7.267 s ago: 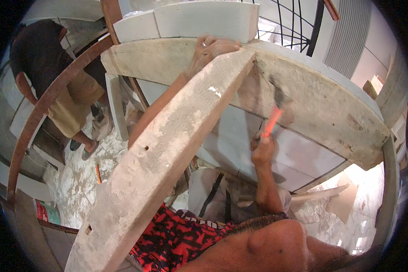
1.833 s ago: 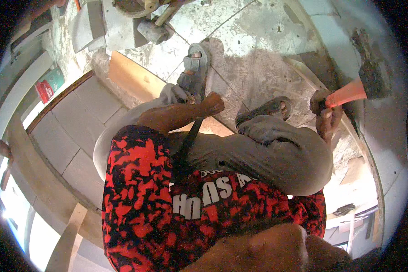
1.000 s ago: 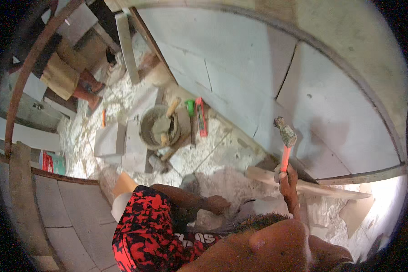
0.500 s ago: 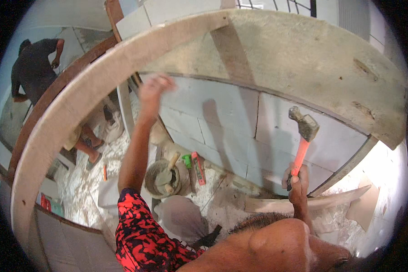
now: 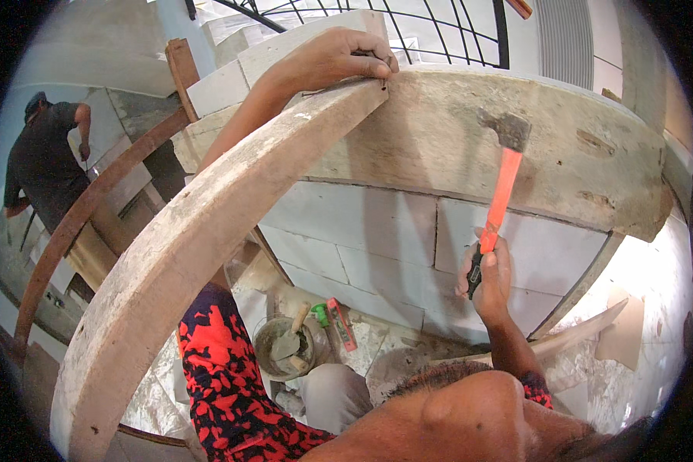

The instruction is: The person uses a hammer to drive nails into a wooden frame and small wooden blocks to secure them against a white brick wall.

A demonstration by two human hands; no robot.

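Note:
My right hand grips the black lower handle of a hammer. Its orange shaft points up and its worn metal head is in front of a broad pale board. My left arm reaches behind a curved wooden plank and over its top edge. There my left hand is closed, thumb and fingers pinched together at the plank's upper end, where it meets the broad board. A small dark spot shows just under the fingertips; what they hold, if anything, is too small to make out.
Below are a bucket with a trowel, a red level and a green-topped object. A pale block wall stands behind. At left another person works beyond a brown curved strip. A black metal grille is above.
My left hand has moved up and right, from in front of the wall to the plank's upper end. The hammer has risen, its head now before the broad board. My view has tilted upward.

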